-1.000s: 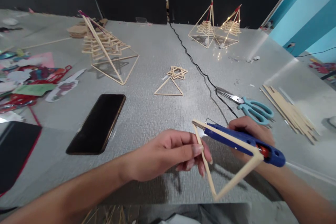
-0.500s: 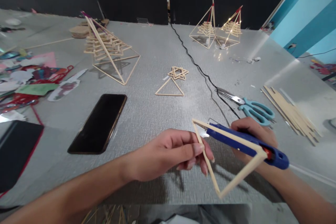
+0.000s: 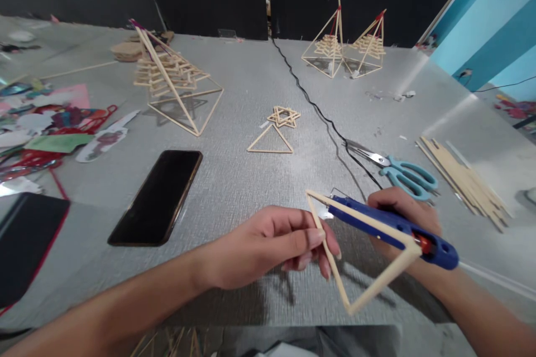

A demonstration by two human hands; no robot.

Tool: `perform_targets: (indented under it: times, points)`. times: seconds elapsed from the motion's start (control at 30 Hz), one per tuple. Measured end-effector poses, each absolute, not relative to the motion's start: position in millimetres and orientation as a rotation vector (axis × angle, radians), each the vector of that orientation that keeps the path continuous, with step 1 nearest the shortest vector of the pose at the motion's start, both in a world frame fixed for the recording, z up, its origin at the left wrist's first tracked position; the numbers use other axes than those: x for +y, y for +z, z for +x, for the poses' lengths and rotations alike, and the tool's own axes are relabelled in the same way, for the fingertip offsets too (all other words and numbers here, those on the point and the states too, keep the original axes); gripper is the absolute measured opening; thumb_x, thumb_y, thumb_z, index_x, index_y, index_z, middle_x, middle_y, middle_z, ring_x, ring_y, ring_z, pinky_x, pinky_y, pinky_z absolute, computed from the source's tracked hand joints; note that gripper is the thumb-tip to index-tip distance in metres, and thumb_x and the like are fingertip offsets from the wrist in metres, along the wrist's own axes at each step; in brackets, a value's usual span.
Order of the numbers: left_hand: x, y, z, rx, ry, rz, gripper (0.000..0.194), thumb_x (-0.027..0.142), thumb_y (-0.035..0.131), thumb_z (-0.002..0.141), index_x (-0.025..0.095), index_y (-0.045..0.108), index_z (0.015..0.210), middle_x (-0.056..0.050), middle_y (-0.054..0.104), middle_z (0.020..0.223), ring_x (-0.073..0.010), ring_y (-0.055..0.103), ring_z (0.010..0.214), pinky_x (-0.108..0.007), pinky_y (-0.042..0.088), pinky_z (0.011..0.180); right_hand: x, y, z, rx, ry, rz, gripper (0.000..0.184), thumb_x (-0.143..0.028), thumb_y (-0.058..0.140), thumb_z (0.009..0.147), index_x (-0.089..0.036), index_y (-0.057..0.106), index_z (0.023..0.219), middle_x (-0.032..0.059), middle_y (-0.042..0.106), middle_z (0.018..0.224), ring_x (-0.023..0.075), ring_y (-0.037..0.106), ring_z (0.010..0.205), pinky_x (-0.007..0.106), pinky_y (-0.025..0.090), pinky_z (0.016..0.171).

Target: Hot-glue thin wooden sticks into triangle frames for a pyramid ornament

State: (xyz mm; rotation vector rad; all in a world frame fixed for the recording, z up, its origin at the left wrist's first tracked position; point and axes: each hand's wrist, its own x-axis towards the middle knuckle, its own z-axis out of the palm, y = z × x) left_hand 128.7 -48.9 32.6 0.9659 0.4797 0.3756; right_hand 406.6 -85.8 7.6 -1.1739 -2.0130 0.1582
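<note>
My left hand point(image 3: 288, 242) pinches one side of a wooden stick triangle point(image 3: 383, 284) between thumb and fingers, holding it tilted above the table. My right hand point(image 3: 406, 209) is wrapped round a blue glue gun point(image 3: 368, 223), partly hidden behind the triangle's upper stick. The gun's nozzle points left, close to the triangle's far left corner; whether it touches cannot be made out. Beyond my hands, a flat stick triangle point(image 3: 270, 150) lies beside a small six-pointed stick star point(image 3: 285, 116).
A phone point(image 3: 157, 198) lies left. Blue-handled scissors point(image 3: 408, 175) and loose wooden sticks point(image 3: 464, 184) lie right. A black cord point(image 3: 310, 101) crosses the table. Stick pyramids stand at the back left point(image 3: 167, 75) and back right point(image 3: 333, 47). Paper scraps point(image 3: 58, 142) clutter the far left.
Small lights on the back right pyramid were lit and now look dark. My hands, the triangle and the glue gun have barely moved.
</note>
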Motion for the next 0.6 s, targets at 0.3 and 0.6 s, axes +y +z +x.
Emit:
perform_targets:
  times: [0.3,0.6]
  points:
    - [-50,36,124,0.494,0.315,0.981,0.053,0.068,0.082,0.097,0.016,0.072,0.09,-0.002,0.067,0.079,-0.0112,0.048,0.069,-0.025,0.032,0.062,-86,5,403,-1.887,0.244,-1.362,0.027,-0.014,0.07,0.083,-0.031,0.066,0.104,-0.0066,0.067,0.076,0.014,0.058,0.058,0.027,0.045,0.06]
    - [-49,21,118,0.416,0.338,0.985,0.043,0.058,0.075,0.106,0.017,0.075,0.094,-0.003,0.066,0.083,-0.0113,0.048,0.07,-0.023,0.034,0.061,-86,12,407,-1.868,0.353,-1.246,0.023,-0.018,0.08,0.087,-0.03,0.063,0.098,-0.0083,0.062,0.069,0.0119,0.056,0.053,0.026,0.04,0.054]
